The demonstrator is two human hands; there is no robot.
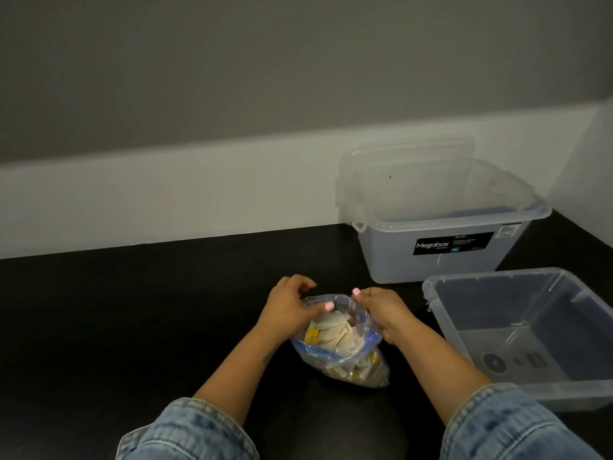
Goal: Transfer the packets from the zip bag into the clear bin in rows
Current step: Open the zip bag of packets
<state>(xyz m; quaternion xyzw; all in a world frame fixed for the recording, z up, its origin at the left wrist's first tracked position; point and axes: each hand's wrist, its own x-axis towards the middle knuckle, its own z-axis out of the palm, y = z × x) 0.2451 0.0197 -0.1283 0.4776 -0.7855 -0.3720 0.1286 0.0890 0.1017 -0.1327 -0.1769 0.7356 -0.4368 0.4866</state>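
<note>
Denim sleeves [185, 433] sat at the bottom edge of the head view, both rolled back to the forearm. Beyond them, on the black tabletop [132, 310], stood the zip bag [345, 360] — clear plastic with a blue zip strip, mouth pulled wide and facing up. Left hand [288, 305] gripped the bag's left rim, thumb curled over the inside edge, fingers bent round the outside. Right hand [381, 310] pinched the right rim, fingers curled tight on the plastic, thumb up at the far edge of the mouth. Packets [331, 330] were all inside the bag: pale beige sachets bunched at the opening, some with yellow print, more showing through the plastic lower down. Count could not be told.

Just right of the bag, touching neither hand, lay the clear bin [438, 293], lid off, near the right edge of the view; no packets were in the part that showed. Further back stood a second clear bin [431, 263] with a black "Megabox" label on its front wall — open-topped, a clear lid [408, 154] propped behind it against the white lower wall [166, 194].
</note>
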